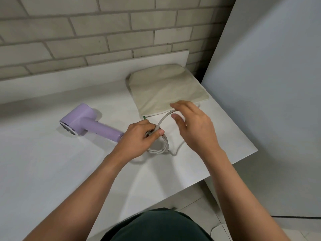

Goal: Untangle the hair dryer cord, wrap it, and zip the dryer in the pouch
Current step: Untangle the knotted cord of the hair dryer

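pinching the cord [162, 121], left hand [137, 139] beside dryer [86, 121].

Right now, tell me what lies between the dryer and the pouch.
The cord and both hands do. The left hand grips cord loops at the dryer's handle end; the right hand holds a loop over the pouch's near edge.

Left arm: bare, reaching forward from the lower left.
Left grip [139, 136]: fingers curled round the bundled cord [163, 119], thumb pressed on top.
Right arm: bare, reaching forward from the lower right.
Right grip [192, 122]: palm down, fingers loosely spread; the cord runs between thumb and fingers, perhaps lightly pinched.
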A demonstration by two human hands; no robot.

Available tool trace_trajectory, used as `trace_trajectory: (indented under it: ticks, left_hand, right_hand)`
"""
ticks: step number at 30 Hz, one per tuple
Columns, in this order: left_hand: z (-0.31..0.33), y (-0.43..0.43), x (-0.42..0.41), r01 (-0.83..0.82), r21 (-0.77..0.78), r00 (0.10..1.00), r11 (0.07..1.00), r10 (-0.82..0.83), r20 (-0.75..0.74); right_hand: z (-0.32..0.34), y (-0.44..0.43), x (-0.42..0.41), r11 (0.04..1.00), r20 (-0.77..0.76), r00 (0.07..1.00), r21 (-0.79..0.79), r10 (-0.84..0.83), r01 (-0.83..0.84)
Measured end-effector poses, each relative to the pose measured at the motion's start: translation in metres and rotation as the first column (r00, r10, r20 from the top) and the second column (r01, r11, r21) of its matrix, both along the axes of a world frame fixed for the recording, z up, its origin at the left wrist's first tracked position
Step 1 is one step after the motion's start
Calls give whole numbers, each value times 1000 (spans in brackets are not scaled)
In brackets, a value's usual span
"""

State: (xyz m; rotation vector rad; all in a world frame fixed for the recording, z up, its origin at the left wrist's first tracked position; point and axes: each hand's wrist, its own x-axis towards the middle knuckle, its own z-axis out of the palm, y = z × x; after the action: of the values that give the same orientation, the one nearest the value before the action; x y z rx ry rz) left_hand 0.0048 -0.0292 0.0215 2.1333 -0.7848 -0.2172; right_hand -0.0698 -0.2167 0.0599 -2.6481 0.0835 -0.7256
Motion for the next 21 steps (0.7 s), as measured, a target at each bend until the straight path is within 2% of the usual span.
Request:
trace_trajectory:
  ticks: [3, 6, 8, 10, 13, 16, 18, 21]
  left_hand:
    - [-3, -1, -1, -5, -16, 1000, 1000, 5, -6]
    - [-7, 1, -2, -22, -31, 1000, 999, 22, -17]
    - [-6, 5, -4, -62, -45, 994, 997, 57, -96]
    - [-2, 7, -5, -110, -50, 972, 993, 97, -215]
    - [5, 6, -9, -159, -72, 925, 985, 123, -359]
    - [4, 5, -12, -96, -44, 965, 994, 82, -250]
    - [3, 5, -11, -63, -34, 982, 997, 55, -182]
    - [3, 7, -8, -52, -77, 989, 996, 40, -145]
  right_hand:
    - [-4, 7, -1, 967, -170, 968, -143, 184, -209]
    - [-9, 4, 3, 950, -250, 947, -183, 202, -252]
    - [-5, -2, 2, 959, -214, 952, -130, 220, -251]
    - [3, -9, -1, 974, -111, 970, -43, 215, -221]
    - [8, -22, -1, 996, 16, 996, 19, 86, -87]
    - [2, -32, 1, 995, 94, 992, -36, -85, 88]
    - [-11, -33, 1, 982, 24, 986, -92, -165, 167]
    - [-41, -27, -1, 971, -114, 974, -161, -197, 178]
